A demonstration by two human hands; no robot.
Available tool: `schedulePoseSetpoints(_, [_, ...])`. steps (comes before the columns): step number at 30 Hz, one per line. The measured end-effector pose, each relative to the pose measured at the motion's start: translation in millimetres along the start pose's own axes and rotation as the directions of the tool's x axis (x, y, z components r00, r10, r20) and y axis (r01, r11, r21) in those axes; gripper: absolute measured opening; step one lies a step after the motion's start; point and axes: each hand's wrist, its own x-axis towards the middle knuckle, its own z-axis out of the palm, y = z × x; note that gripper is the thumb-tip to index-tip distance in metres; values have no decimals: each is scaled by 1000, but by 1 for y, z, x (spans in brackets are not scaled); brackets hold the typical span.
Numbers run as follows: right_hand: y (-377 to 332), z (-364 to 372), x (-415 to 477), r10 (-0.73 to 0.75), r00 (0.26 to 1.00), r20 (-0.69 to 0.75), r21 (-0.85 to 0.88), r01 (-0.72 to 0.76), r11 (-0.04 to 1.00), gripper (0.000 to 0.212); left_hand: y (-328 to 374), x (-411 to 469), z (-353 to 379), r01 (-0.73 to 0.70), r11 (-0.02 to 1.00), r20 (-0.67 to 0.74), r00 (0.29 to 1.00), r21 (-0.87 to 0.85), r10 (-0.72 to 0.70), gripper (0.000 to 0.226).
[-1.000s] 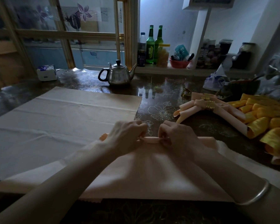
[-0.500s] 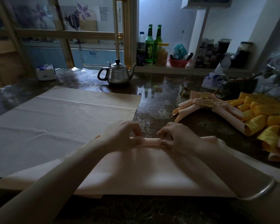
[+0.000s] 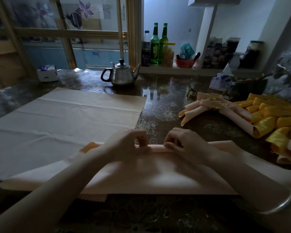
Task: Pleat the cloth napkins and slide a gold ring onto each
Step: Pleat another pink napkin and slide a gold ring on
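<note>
We pinch a narrow, rolled pleat along the far edge of a smooth peach cloth napkin (image 3: 149,179) on the glossy, dark floral surface (image 3: 166,98). Our left hand (image 3: 124,145) and right hand (image 3: 188,147) sit side by side, fingers (image 3: 142,139) curled tight on the fold. Beyond the right fingers, finished peach napkin rolls (image 3: 191,111) wear ribbed gold rings (image 3: 216,105).

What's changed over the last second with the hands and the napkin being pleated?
Little. The left hand and right hand keep pinching the folded far edge of the peach cloth napkin; that fold has crept slightly toward the person, and more orange underside shows beside the left hand. Unchanged: the pale flat cloth, the steel teapot, the gold-ringed pleated napkins on the right.
</note>
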Motion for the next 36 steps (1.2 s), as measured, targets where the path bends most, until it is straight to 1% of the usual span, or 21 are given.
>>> schedulePoseSetpoints(1, [0,-1,1,8,1000,0,21,-8,1000,3,0,0,0,32,999,12,999,-34,-31,12])
schedulePoseSetpoints(3, [0,-2,3,37,999,17,37,-37,999,9,0,2,-2,68,996,28,997,-62,-67,10])
schedulePoseSetpoints(7, [-3,-4,7,85,993,83,-26,-83,996,21,2,5,-5,103,994,89,991,-25,-101,15])
schedulePoseSetpoints(10, [-9,-7,8,79,992,94,-105,-69,992,16,6,7,-8,73,994,115,990,80,-82,15])
schedulePoseSetpoints(13, [-15,-10,6,55,998,45,-220,-44,974,13,11,6,-11,56,956,55,996,288,-75,19])
schedulePoseSetpoints(15, [-18,-7,4,25,1000,13,-274,-20,962,14,15,4,-9,14,925,24,999,379,-26,20])
schedulePoseSetpoints(17, [-18,-4,1,11,1000,-11,-264,-14,964,13,18,1,-7,-39,914,7,999,403,39,19])
schedulePoseSetpoints(19, [-17,-2,-1,31,999,-14,-201,-33,979,13,18,-2,-5,-80,925,-12,996,372,91,16])
schedulePoseSetpoints(21, [-16,-3,-3,58,998,18,-126,-56,990,15,16,-5,-4,-91,948,4,996,305,94,14])
schedulePoseSetpoints(24, [-13,-3,-7,58,997,52,-50,-55,997,18,13,-9,-3,-74,992,60,996,103,68,11])
schedulePoseSetpoints(26, [-11,-3,-7,49,997,59,-1,-49,999,16,10,-11,-2,-69,997,46,997,21,68,6])
schedulePoseSetpoints(28, [-9,-2,-7,59,997,46,61,-62,996,14,5,-14,0,-40,999,17,999,-3,41,3])
schedulePoseSetpoints(30, [-6,-2,-6,61,997,45,83,-65,994,15,2,-15,1,-1,1000,30,1000,-17,1,7])
schedulePoseSetpoints(34, [-5,-3,-5,60,991,119,26,-63,998,16,1,-12,-2,52,999,79,996,-10,-51,11])
schedulePoseSetpoints(36, [-7,-6,-4,64,987,147,12,-67,998,15,1,-11,-4,53,999,95,994,13,-54,15])
